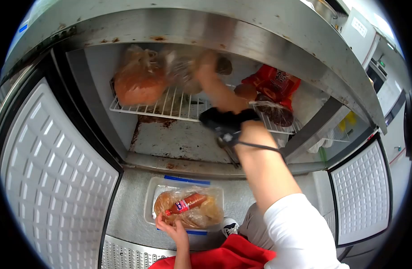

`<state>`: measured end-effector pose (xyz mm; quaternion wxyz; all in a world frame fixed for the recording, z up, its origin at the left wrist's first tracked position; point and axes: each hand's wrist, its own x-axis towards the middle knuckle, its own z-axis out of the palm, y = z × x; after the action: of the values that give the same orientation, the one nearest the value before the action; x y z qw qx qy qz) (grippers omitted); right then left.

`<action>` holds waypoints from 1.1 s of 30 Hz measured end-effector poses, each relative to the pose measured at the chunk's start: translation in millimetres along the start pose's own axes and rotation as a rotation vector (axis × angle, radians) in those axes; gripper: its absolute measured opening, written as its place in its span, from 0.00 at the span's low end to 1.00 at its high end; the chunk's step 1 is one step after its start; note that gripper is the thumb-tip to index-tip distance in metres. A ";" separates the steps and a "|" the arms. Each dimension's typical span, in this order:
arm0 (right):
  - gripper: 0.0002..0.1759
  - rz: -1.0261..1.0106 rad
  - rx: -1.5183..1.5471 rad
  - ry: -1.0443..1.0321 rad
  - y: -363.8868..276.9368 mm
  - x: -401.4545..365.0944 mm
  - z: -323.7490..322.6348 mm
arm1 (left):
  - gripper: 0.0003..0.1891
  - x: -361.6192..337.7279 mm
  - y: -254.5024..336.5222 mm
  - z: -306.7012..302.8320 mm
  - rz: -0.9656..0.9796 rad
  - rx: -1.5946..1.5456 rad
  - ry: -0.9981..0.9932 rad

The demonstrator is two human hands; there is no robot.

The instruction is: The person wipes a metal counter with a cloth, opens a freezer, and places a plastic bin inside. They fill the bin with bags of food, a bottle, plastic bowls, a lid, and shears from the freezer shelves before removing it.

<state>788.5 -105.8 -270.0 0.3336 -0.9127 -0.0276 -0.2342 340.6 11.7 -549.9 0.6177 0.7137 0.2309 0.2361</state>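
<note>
You have an open steel cabinet in front of you, its thick upper edge arching across the top of the frame, with a white-lined door standing open at left and another at lower right. Inside, a white wire shelf carries a knotted plastic bag of orange contents at upper left and, right of center, a red packet above a clear bag of dark contents; a round brown item lies beside them. Your right forearm, with its black wrist strap, crosses the shelf and hides its middle. Below, at bottom center, a clear tub on the floor holds a red-capped bottle lying on bagged food. The cloudy plastic bag sits at upper center, between the orange one and your right hand, right against that hand's fingers. Those fingers are motion-blurred, so you can't tell whether they are closed on the bag. Your left hand is at the near left side of the tub, its fingers loosely parted, just beside the bottle's red cap; whether they touch it isn't clear.
</note>
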 end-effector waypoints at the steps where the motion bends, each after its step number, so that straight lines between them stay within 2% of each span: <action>1: 0.20 0.011 -0.106 -0.032 -9.6 -4.2 15.8 | 0.30 -0.1 0.9 1.0 -0.021 -0.021 0.007; 4: 0.20 0.020 -0.265 -0.096 -25.0 -12.7 39.1 | 0.29 -0.4 -0.5 -2.1 -0.020 0.032 -0.005; 7: 0.20 -0.022 -0.292 -0.160 -27.3 -13.5 44.5 | 0.30 0.1 -4.2 0.3 0.000 0.032 0.011; 9: 0.20 -0.016 -0.133 -0.195 -18.5 -9.5 43.1 | 0.30 -0.2 -4.6 1.3 0.001 0.008 0.021; 10: 0.20 0.035 0.041 -0.175 -13.7 -9.1 42.9 | 0.30 0.4 -3.4 1.2 -0.002 0.000 0.020; 11: 0.21 0.169 0.311 -0.071 -11.0 -13.5 40.4 | 0.30 0.5 -3.1 0.8 -0.005 -0.008 0.021; 14: 0.27 0.047 0.389 -0.066 -1.1 -42.7 -1.3 | 0.30 1.5 -10.2 -1.0 0.032 0.056 0.010; 16: 0.23 -0.140 0.403 -0.067 13.0 -67.7 -29.8 | 0.30 2.8 -9.6 0.5 0.012 -0.019 0.031; 18: 0.22 -0.124 0.676 -0.019 66.0 -51.2 -35.2 | 0.30 3.5 -4.1 4.2 -0.016 -0.065 0.040; 20: 0.19 0.031 0.618 -0.074 78.5 -56.9 -96.3 | 0.30 2.9 5.3 2.5 -0.048 -0.078 0.029; 22: 0.17 0.133 0.523 0.022 147.7 -21.2 -112.0 | 0.30 2.3 6.6 2.8 -0.040 -0.056 0.021; 24: 0.19 -0.041 0.145 -0.159 240.4 12.5 -118.2 | 0.30 2.2 5.1 5.1 -0.032 -0.043 0.009; 25: 0.21 -0.126 -0.046 -0.249 263.8 18.8 -120.1 | 0.30 1.5 1.5 6.7 -0.030 -0.042 0.005; 26: 0.29 -0.069 -0.260 -0.344 235.7 -6.4 -133.3 | 0.31 0.9 -0.5 7.8 -0.028 -0.039 0.000; 29: 0.38 -0.048 -0.235 -0.220 229.4 -21.1 -129.2 | 0.30 0.3 7.3 9.7 -0.073 -0.051 -0.028; 32: 0.34 0.086 -0.136 -0.400 225.8 -10.6 -135.4 | 0.30 0.0 14.0 13.0 -0.062 -0.049 -0.028; 33: 0.32 0.119 -0.104 -0.370 216.9 -15.4 -137.6 | 0.30 0.0 13.5 13.9 -0.065 -0.046 -0.028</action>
<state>763.3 -358.1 -314.2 0.2884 -0.9563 -0.0224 -0.0436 349.8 -0.8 -538.3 0.6447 0.6944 0.2399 0.2111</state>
